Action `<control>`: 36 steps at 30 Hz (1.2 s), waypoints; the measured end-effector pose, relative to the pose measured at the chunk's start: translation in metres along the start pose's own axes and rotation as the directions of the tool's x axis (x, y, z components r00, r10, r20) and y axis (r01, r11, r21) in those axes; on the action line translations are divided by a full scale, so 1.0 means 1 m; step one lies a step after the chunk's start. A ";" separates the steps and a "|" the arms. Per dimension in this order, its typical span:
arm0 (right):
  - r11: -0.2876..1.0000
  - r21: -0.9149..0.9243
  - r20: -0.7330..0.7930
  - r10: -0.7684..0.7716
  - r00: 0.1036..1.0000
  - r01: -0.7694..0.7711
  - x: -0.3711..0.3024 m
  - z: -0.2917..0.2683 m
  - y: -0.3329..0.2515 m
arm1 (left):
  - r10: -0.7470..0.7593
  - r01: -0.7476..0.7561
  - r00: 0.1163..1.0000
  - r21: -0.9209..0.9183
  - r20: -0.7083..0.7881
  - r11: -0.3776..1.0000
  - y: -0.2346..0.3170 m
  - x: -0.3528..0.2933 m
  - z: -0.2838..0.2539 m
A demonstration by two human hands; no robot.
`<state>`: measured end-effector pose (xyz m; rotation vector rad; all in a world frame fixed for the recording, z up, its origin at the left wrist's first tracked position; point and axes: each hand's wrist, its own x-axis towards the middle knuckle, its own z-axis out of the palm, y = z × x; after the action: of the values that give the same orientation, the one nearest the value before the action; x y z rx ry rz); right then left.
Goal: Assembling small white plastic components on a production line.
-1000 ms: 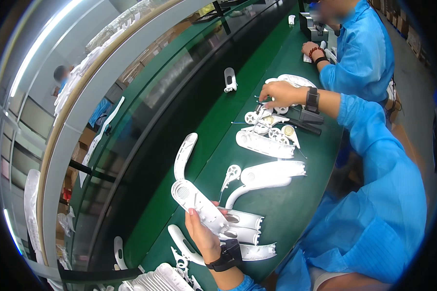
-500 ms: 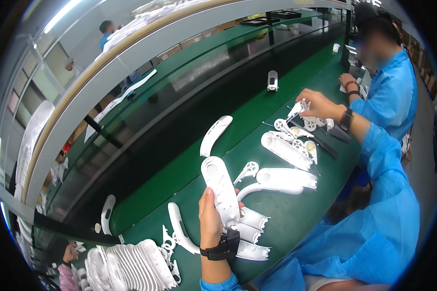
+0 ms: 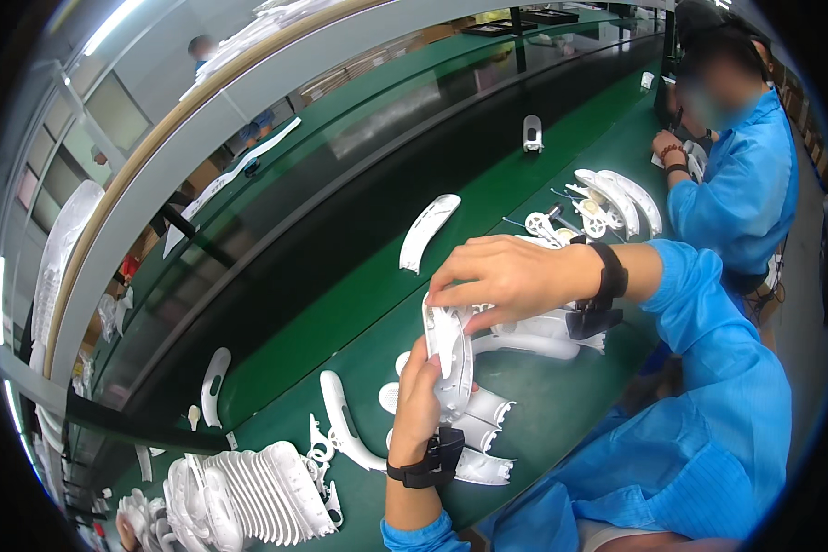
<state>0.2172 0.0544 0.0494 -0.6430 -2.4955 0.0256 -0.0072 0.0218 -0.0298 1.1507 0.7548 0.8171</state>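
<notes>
My left hand (image 3: 417, 396) is closed round a white curved plastic shell (image 3: 454, 391), held tilted over the green table. My right hand (image 3: 511, 276) reaches across from the right, its thumb and fingers pinching a small white plastic part (image 3: 448, 333) at the shell's upper end. My fingers hide much of that part. More white shells (image 3: 484, 431) lie under and beside my left hand. Under my right wrist lies another white shell (image 3: 534, 346), partly covered. Beyond it sits a cluster of small white wheeled parts (image 3: 543, 224), next to several curved white covers (image 3: 621, 198).
A long row of stacked white shells (image 3: 267, 497) stands at the lower left, beside a curved handle-like piece (image 3: 340, 423). Single white pieces (image 3: 430, 232) rest on the belt. A shelf rail (image 3: 202, 101) runs overhead. A co-worker in blue (image 3: 745, 175) works at the far right.
My right hand has come from the small-parts cluster to the shell in my left hand, bringing a white part. The shell has turned more edge-on.
</notes>
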 end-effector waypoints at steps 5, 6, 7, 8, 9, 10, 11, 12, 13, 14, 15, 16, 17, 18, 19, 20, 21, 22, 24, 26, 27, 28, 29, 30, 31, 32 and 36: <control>0.999 0.030 0.022 0.021 1.000 -0.022 0.002 0.013 0.001 | 0.004 -0.004 1.000 0.015 0.005 1.000 0.000 -0.002 -0.001; 0.999 0.027 0.023 0.027 0.999 -0.028 0.003 0.013 0.001 | 0.009 -0.010 1.000 0.043 0.010 0.999 0.001 -0.003 -0.001; 0.999 0.027 0.025 0.028 0.999 -0.028 0.003 0.013 0.000 | 0.014 -0.015 1.000 0.071 0.015 0.997 0.000 -0.003 -0.002; 0.999 0.033 0.025 0.028 0.999 -0.029 0.004 0.014 0.000 | 0.013 -0.014 1.000 0.069 0.016 0.998 -0.001 -0.003 -0.002; 0.999 0.037 0.024 0.028 0.999 -0.029 0.004 0.014 0.000 | 0.020 -0.021 1.000 0.091 0.007 0.996 -0.003 -0.003 -0.003; 0.999 0.037 0.024 0.029 0.999 -0.030 0.004 0.015 0.000 | 0.027 -0.026 1.000 0.112 -0.002 0.993 -0.004 -0.003 -0.003; 0.998 0.046 0.019 0.034 0.999 -0.035 0.003 0.016 0.000 | 0.026 -0.026 1.000 0.112 -0.001 0.993 -0.004 -0.002 -0.002; 0.998 0.054 0.014 0.038 0.999 -0.039 0.003 0.017 0.001 | 0.030 -0.030 1.000 0.153 0.000 0.988 -0.002 -0.002 -0.001; 0.998 0.053 0.013 0.039 0.999 -0.040 0.002 0.017 0.001 | 0.035 -0.034 0.999 0.195 0.002 0.980 -0.002 -0.001 0.001; 0.998 0.047 0.010 0.030 1.000 -0.030 0.002 0.017 0.002 | 0.034 -0.034 0.999 0.195 0.003 0.980 -0.002 -0.001 0.002; 0.999 0.042 0.007 0.021 1.000 -0.021 0.000 0.018 0.003 | 0.049 -0.047 0.999 0.228 -0.003 0.973 -0.002 -0.001 0.003; 0.999 0.042 0.005 0.022 1.000 -0.022 -0.001 0.020 0.004 | 0.064 -0.059 0.998 0.260 -0.008 0.964 -0.002 -0.001 0.004; 1.000 0.027 -0.003 0.002 1.000 -0.002 -0.002 0.021 0.006 | 0.063 -0.059 0.998 0.262 -0.008 0.963 -0.002 -0.001 0.003; 1.000 0.012 -0.010 -0.017 1.000 0.017 -0.002 0.022 0.008 | 0.041 -0.033 0.999 0.296 -0.020 0.954 -0.002 -0.002 0.002; 1.000 0.012 -0.011 -0.017 1.000 0.017 -0.002 0.021 0.008 | 0.020 -0.008 0.999 0.330 -0.034 0.944 -0.001 -0.003 0.002; 0.999 0.032 -0.065 0.001 0.998 0.001 -0.002 0.020 0.009 | 0.020 -0.007 0.999 0.331 -0.034 0.944 0.000 -0.003 0.003; 0.999 0.052 -0.118 0.019 0.993 -0.013 -0.002 0.018 0.009 | 0.020 -0.009 0.999 0.311 -0.034 0.950 0.001 -0.004 0.004; 0.999 0.051 -0.118 0.019 0.993 -0.013 -0.004 0.019 0.009 | 0.020 -0.010 0.999 0.291 -0.034 0.957 0.002 -0.004 0.004; 0.818 0.393 0.079 0.425 0.902 -0.420 -0.011 0.022 0.009 | 0.032 -0.024 0.999 0.238 -0.032 0.971 0.000 -0.005 0.004; 0.699 0.483 0.297 0.436 0.850 -0.528 -0.015 0.027 0.013 | 0.043 -0.037 0.999 0.184 -0.030 0.982 -0.001 -0.006 0.005; 0.550 0.643 0.331 0.429 0.841 -0.534 -0.021 0.040 0.017 | 0.025 -0.021 0.999 0.161 -0.021 0.987 0.001 -0.007 0.007; 0.371 0.771 0.366 0.409 0.836 -0.518 -0.023 0.048 0.018 | 0.006 -0.003 1.000 0.138 -0.019 0.990 0.002 -0.007 0.007; 0.370 0.771 0.366 0.409 0.836 -0.519 -0.025 0.050 0.017 | 0.005 -0.003 1.000 0.138 -0.018 0.990 0.002 -0.007 0.006; 0.331 0.790 0.367 0.420 0.830 -0.517 -0.025 0.051 0.015 | -0.001 0.003 1.000 0.177 -0.008 0.984 0.003 -0.008 0.004; 0.291 0.808 0.368 0.431 0.824 -0.513 -0.026 0.051 0.014 | -0.008 0.008 1.000 0.215 0.002 0.976 0.003 -0.008 0.003; 0.290 0.808 0.367 0.432 0.824 -0.513 -0.027 0.052 0.013 | -0.010 0.009 1.000 0.216 0.003 0.976 0.003 -0.008 0.002; 0.185 0.809 0.418 0.489 0.766 -0.559 -0.030 0.057 0.012 | -0.009 0.011 1.000 0.200 -0.010 0.980 0.002 -0.009 0.005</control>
<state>0.2144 0.0583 -0.0157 -0.9249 -1.6833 1.6171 -0.0075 0.0124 -0.0256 1.3215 0.8646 0.7510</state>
